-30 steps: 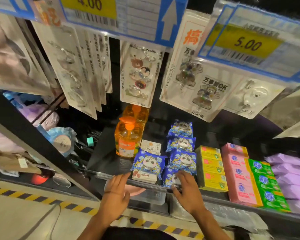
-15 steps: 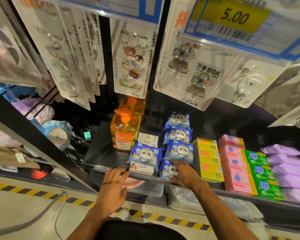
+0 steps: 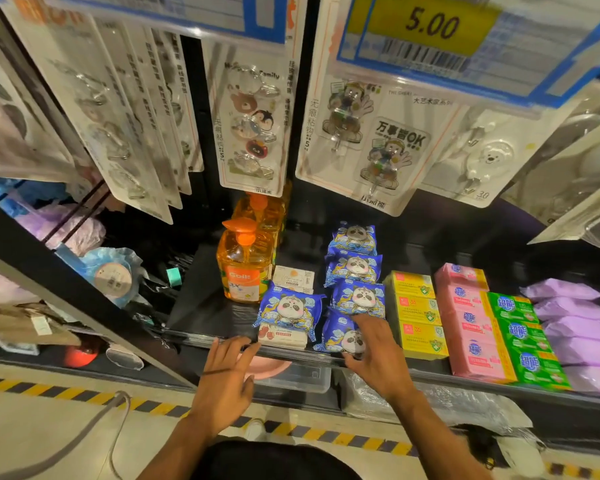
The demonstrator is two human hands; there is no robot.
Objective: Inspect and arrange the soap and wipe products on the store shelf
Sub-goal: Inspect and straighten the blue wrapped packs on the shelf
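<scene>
Blue panda wipe packs sit on the black shelf (image 3: 205, 313) in a column; the front pack (image 3: 340, 336) lies under my right hand (image 3: 378, 351), whose thumb and fingers pinch its front and right edges. Another panda pack (image 3: 290, 310) rests on a white soap box (image 3: 282, 338) to the left. My left hand (image 3: 227, 375) hovers with straight fingers at the shelf's front lip, holding nothing. Behind stand an orange pump soap bottle (image 3: 245, 268) and a small white soap box (image 3: 293, 277).
Yellow soap boxes (image 3: 420, 313), pink soap packs (image 3: 471, 327), green soap packs (image 3: 523, 337) and purple wipe packs (image 3: 575, 323) fill the shelf to the right. Hook cards (image 3: 250, 129) and a 5.00 price tag (image 3: 430, 26) hang overhead. Clear bins (image 3: 298, 379) sit below.
The view has come closer to the shelf. My right hand stays on the front panda pack, with its fingers spread further over the pack's right side. My left hand remains at the shelf lip.
</scene>
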